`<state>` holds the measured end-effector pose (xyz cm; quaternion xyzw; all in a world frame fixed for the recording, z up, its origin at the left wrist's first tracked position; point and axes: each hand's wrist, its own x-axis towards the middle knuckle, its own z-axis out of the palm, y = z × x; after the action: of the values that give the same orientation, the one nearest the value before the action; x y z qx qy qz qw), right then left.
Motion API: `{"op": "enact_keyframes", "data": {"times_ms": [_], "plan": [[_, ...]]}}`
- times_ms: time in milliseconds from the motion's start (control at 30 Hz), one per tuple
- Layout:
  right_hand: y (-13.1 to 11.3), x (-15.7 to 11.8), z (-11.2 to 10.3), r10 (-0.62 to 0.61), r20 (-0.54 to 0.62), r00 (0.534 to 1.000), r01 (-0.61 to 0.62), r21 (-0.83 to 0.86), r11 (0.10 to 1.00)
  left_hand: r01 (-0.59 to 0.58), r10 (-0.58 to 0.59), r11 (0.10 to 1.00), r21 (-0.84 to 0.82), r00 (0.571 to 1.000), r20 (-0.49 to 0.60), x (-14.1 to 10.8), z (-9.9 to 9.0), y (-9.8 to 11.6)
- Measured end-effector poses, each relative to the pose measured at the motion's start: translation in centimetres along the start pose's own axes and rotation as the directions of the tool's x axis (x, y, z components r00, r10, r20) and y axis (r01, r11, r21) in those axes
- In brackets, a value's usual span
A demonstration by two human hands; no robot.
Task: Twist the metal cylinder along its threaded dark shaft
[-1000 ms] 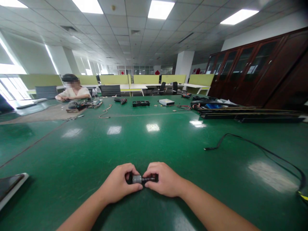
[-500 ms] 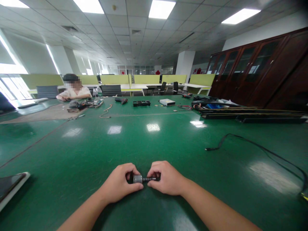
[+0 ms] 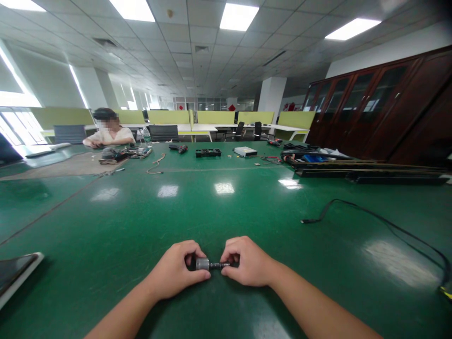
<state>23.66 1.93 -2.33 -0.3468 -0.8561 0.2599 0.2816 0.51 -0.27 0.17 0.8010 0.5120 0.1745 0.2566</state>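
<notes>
A small grey metal cylinder with a thin dark shaft [image 3: 202,264] lies sideways low in the middle of the view, just over the green table [image 3: 169,212]. My left hand [image 3: 178,268] is closed round the cylinder end, thumb below and fingers above. From the other side, my right hand [image 3: 249,263] pinches the shaft near its far end between thumb and fingers. A short stretch of bare shaft shows between the two hands. The outer ends of the part are partly hidden by my fingers, and its exact kind is unclear.
A black cable [image 3: 367,210] curves across the right side. A flat dark-screened device [image 3: 17,273] lies at left. Farther back are a power drill [image 3: 178,149], a black frame [image 3: 208,153], a white box [image 3: 245,151] and stacked black rails [image 3: 353,169]. A person [image 3: 113,134] sits at far left.
My right hand has shifted a little to the right along the shaft, so the gap between my hands is wider. My left hand stays in place on the cylinder.
</notes>
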Motion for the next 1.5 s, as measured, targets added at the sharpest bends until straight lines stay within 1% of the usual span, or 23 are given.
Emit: {"op": "enact_keyframes", "data": {"times_ms": [167,300,500,633,733,800,900,1000,1100,1200,1333,1500], "plan": [[0.9,-0.3,-1.2,0.036,0.04,0.999,-0.035,-0.022,0.999,-0.006,0.006,1.0,0.0,1.0,-0.002,0.1,0.0,-0.1],[1.4,-0.7,-1.8,0.05,0.024,0.998,-0.048,-0.068,0.997,-0.013,0.013,1.0,-0.002,1.0,-0.005,0.1,0.0,-0.2],[1.1,-0.6,-1.4,0.012,0.025,1.0,-0.011,-0.044,0.999,-0.001,0.001,1.0,0.002,1.0,-0.005,0.2,0.1,-0.3],[0.9,-0.3,-1.0,-0.007,-0.004,1.0,0.007,-0.03,1.0,-0.01,0.01,1.0,-0.002,1.0,-0.014,0.2,0.2,-0.4],[0.5,-0.1,-0.4,0.006,-0.002,1.0,-0.006,0.034,0.999,-0.004,0.004,1.0,-0.003,1.0,-0.013,0.2,0.2,-0.4],[0.1,0.0,0.1,0.032,0.008,0.999,-0.033,0.121,0.992,-0.005,0.005,1.0,-0.003,1.0,-0.011,0.2,0.2,-0.3],[-0.4,0.1,0.7,0.096,0.036,0.995,-0.102,0.237,0.966,-0.005,0.005,1.0,-0.007,1.0,-0.011,0.1,0.1,-0.2],[-0.6,0.1,0.8,0.134,0.042,0.99,-0.14,0.27,0.953,0.008,-0.008,1.0,-0.013,1.0,-0.006,0.0,0.0,0.0],[-0.7,0.1,0.8,0.116,0.039,0.992,-0.122,0.252,0.96,-0.012,0.013,0.999,-0.04,1.0,0.006,-0.1,-0.2,0.0],[-0.7,0.1,0.7,0.103,0.02,0.994,-0.105,0.196,0.975,-0.035,0.036,0.997,-0.068,0.999,0.015,-0.1,-0.3,0.0],[-0.6,0.2,0.7,0.043,0.002,0.999,-0.043,0.116,0.992,-0.011,0.012,0.999,-0.051,1.0,0.015,0.1,-0.2,-0.1],[-0.7,0.2,0.8,0.008,0.02,1.0,-0.011,0.115,0.993,0.005,-0.004,1.0,-0.027,1.0,0.005,0.1,0.1,-0.2]]}}
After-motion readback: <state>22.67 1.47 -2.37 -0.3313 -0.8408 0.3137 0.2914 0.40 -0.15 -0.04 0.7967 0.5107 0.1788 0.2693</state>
